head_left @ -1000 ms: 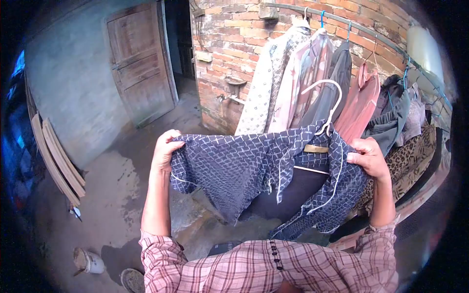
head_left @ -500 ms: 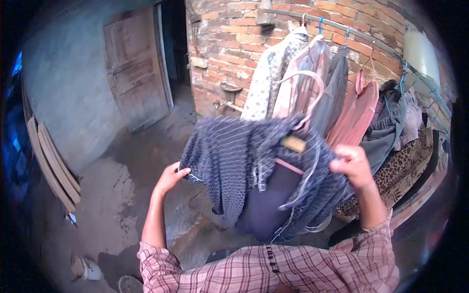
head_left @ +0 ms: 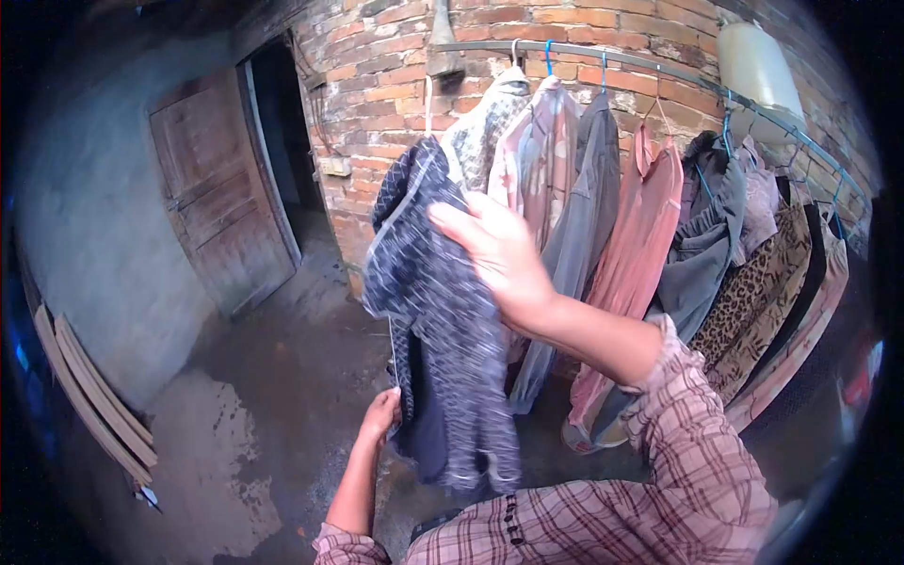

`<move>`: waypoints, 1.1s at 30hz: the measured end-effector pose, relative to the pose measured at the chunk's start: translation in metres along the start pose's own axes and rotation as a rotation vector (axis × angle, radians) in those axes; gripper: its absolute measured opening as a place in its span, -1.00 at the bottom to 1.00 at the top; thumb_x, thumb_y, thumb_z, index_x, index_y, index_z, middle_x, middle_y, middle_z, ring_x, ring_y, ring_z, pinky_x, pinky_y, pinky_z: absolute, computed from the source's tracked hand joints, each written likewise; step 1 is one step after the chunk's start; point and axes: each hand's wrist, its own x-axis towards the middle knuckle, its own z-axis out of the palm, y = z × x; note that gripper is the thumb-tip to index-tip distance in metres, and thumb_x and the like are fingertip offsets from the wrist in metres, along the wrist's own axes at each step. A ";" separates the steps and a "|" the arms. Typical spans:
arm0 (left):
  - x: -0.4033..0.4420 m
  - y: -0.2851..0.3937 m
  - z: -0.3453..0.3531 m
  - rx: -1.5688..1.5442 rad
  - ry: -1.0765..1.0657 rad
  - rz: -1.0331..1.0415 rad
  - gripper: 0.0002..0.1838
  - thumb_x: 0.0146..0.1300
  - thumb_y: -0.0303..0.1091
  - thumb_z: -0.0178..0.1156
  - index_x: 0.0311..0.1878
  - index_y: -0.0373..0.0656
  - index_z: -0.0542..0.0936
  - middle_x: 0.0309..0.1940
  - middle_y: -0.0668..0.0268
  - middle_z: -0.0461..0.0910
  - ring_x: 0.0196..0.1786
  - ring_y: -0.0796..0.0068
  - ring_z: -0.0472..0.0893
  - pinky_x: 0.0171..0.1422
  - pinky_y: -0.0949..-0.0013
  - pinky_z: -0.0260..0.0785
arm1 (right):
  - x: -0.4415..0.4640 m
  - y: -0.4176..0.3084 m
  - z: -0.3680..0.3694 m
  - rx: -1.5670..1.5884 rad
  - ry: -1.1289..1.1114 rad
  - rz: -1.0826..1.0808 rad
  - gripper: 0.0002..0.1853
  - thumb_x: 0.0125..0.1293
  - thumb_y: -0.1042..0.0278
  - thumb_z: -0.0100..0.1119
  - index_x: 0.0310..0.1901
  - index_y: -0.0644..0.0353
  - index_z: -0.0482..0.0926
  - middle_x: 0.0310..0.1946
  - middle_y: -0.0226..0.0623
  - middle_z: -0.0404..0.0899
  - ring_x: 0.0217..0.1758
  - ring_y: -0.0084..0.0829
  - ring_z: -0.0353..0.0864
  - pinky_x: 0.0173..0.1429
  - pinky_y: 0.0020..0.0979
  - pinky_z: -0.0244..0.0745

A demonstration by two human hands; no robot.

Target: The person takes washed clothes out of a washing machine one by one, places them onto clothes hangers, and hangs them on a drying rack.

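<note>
A dark blue garment (head_left: 443,301) with a white pattern hangs in front of me from a pale hanger (head_left: 428,104), seen from its side and partly blurred. My right hand (head_left: 494,250) grips its upper part near the shoulder, thumb across the cloth. Lower down, my left hand (head_left: 381,414) pinches the garment's left edge. A dark inner panel (head_left: 424,414) shows between its folds. Just behind the garment, a white patterned shirt (head_left: 485,132) hangs on a metal rail (head_left: 584,52).
More clothes hang along the rail, among them a pink top (head_left: 640,254) and a leopard-print piece (head_left: 753,292). A brick wall (head_left: 377,104) stands behind. A wooden door (head_left: 212,188) is at the left, with curved boards (head_left: 94,395) below it. A plastic container (head_left: 761,75) sits upper right.
The dark garment has turned from facing me to side-on and moved left, its hanger now upright. My right hand has swung left and up with it; my left hand has moved lower.
</note>
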 end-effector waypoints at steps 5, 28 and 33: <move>0.034 -0.057 -0.038 0.442 0.233 0.389 -0.48 0.40 0.02 -0.04 0.15 -0.25 0.46 -0.13 0.24 0.56 -0.11 0.44 0.52 0.00 0.36 0.35 | 0.076 0.033 0.026 0.307 0.025 0.068 -0.87 0.32 0.39 0.14 -0.32 0.27 0.47 -0.48 -0.46 0.50 -0.45 -0.67 0.47 -0.35 -0.54 0.37; -0.056 -0.019 -0.022 0.069 -0.056 -0.165 -0.59 0.41 -0.19 0.02 0.16 -0.31 0.40 -0.10 0.08 0.61 -0.16 0.32 0.65 -0.13 0.36 0.55 | 0.328 0.142 -0.037 -0.511 0.756 -0.186 -0.44 -0.11 -0.01 0.36 -0.60 0.50 0.51 -0.57 0.17 0.56 -0.45 -0.06 0.64 -0.29 -0.12 0.45; -0.053 -0.031 -0.008 0.064 -0.127 -0.254 -0.62 0.42 -0.23 0.02 0.16 -0.30 0.42 -0.13 0.11 0.62 -0.18 0.38 0.66 -0.13 0.44 0.54 | 0.312 0.153 -0.051 -0.591 0.697 0.000 -0.47 -0.03 0.04 0.41 -0.52 0.52 0.53 -0.55 0.11 0.58 -0.43 -0.15 0.66 -0.34 -0.17 0.48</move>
